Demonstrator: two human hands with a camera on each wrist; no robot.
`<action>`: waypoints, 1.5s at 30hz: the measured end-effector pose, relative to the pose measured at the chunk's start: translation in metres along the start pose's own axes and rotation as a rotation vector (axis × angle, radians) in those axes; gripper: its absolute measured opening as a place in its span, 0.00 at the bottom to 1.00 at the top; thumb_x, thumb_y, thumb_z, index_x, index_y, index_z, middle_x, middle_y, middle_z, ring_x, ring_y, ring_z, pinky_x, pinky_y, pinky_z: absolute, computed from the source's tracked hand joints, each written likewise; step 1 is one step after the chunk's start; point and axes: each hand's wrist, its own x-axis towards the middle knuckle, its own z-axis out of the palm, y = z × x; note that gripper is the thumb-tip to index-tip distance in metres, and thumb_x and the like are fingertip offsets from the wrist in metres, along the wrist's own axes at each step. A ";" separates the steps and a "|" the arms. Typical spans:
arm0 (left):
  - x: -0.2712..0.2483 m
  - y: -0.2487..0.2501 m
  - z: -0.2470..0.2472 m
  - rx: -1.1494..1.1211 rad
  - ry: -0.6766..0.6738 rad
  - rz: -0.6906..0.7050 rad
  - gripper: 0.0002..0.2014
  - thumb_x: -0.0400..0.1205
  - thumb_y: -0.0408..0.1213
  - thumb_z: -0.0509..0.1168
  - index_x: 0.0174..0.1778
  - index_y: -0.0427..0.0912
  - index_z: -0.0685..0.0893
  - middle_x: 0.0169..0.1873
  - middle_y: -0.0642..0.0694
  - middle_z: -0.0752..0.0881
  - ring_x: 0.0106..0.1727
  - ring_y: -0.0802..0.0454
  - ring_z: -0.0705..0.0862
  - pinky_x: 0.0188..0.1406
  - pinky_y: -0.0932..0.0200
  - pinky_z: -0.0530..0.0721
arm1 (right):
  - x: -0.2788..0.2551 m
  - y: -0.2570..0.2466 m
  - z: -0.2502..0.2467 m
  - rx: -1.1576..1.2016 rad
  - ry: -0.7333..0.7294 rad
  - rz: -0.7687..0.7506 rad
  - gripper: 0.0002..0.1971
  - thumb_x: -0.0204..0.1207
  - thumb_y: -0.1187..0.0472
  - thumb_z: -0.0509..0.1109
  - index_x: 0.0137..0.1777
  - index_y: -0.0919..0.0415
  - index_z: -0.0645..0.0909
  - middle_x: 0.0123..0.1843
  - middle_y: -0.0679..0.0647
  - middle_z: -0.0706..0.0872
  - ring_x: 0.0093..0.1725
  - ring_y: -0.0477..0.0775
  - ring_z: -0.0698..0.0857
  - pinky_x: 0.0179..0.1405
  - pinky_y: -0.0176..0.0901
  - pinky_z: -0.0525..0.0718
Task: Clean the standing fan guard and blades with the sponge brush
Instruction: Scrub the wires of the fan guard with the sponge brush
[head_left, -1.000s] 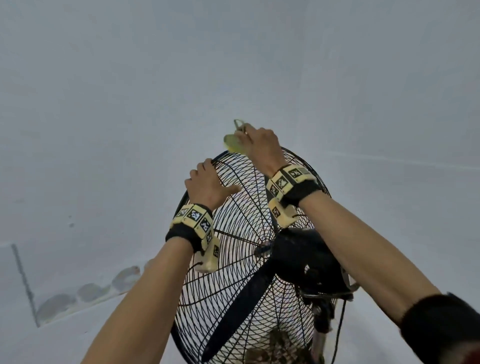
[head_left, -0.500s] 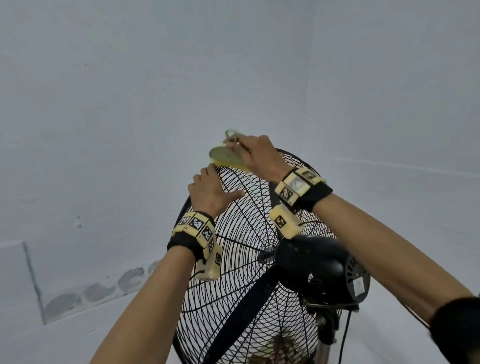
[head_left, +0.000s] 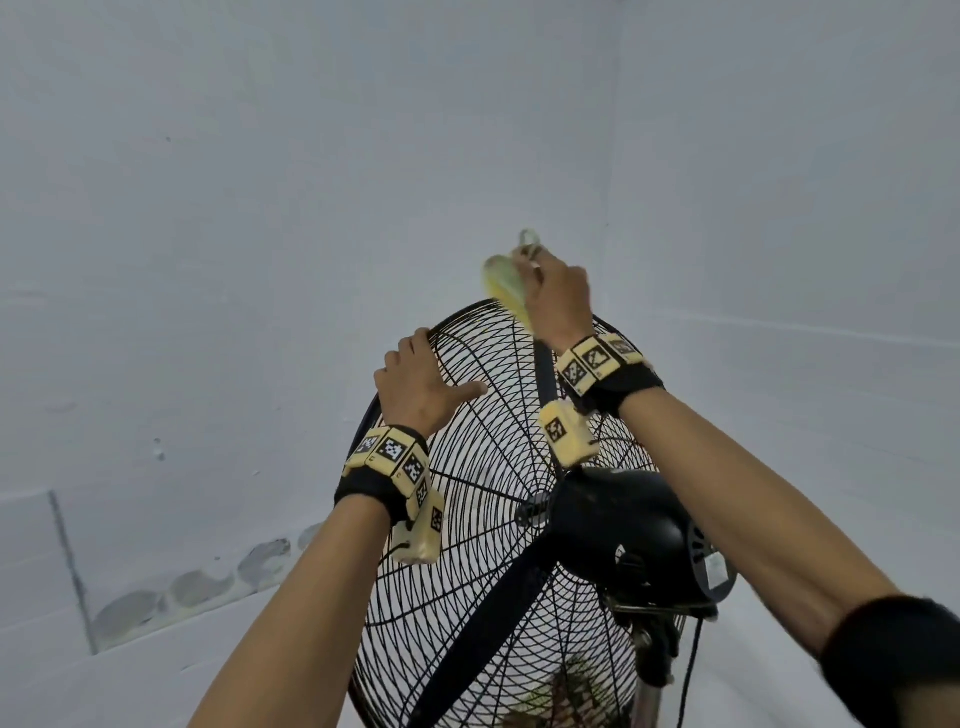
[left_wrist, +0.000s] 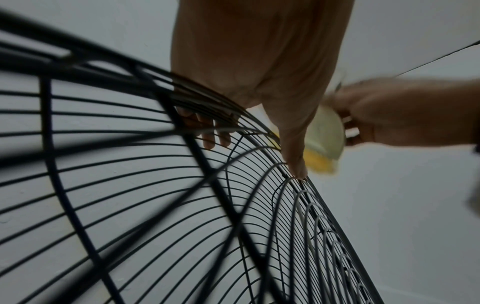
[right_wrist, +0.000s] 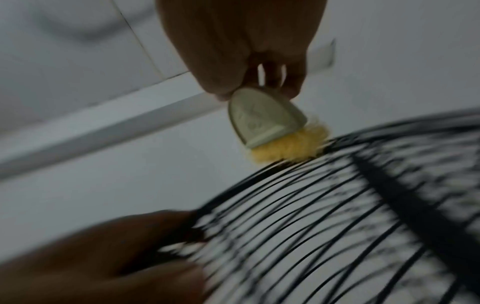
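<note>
Both hands busy: right hand (head_left: 558, 296) round sponge brush (right_wrist: 262, 125); left hand (head_left: 415, 387) round guard (head_left: 467, 519)

Open air and bare wall (head_left: 260, 208) surround the fan guard's (head_left: 467, 467) top rim. The left hand (head_left: 415, 384) on the rim, closely spaced wires, and the motor housing (head_left: 618, 525) behind block passage.

My right hand (head_left: 558, 296) has swung the sponge brush (head_left: 506, 286) from lying flat to tilted steeply, yellow bristles now touching the guard's top rim (head_left: 467, 312).
</note>
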 end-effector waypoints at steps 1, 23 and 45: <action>-0.001 0.001 0.000 0.003 -0.003 0.002 0.55 0.73 0.68 0.77 0.88 0.40 0.62 0.82 0.40 0.72 0.80 0.36 0.71 0.77 0.37 0.70 | 0.006 0.008 -0.005 -0.064 0.027 0.105 0.21 0.93 0.51 0.57 0.73 0.62 0.82 0.46 0.61 0.89 0.37 0.53 0.85 0.35 0.32 0.78; 0.001 -0.003 0.002 0.007 -0.014 0.004 0.57 0.72 0.69 0.77 0.88 0.39 0.61 0.83 0.39 0.71 0.81 0.36 0.71 0.77 0.37 0.70 | -0.012 0.013 -0.008 0.037 0.114 0.124 0.16 0.92 0.53 0.60 0.70 0.56 0.85 0.56 0.58 0.93 0.46 0.56 0.91 0.41 0.37 0.86; 0.000 -0.005 -0.002 -0.038 -0.031 0.010 0.54 0.73 0.66 0.78 0.86 0.39 0.63 0.81 0.39 0.72 0.80 0.35 0.71 0.76 0.36 0.70 | -0.060 0.009 -0.010 0.216 0.099 0.080 0.16 0.89 0.52 0.66 0.72 0.55 0.85 0.56 0.57 0.93 0.47 0.53 0.92 0.32 0.26 0.82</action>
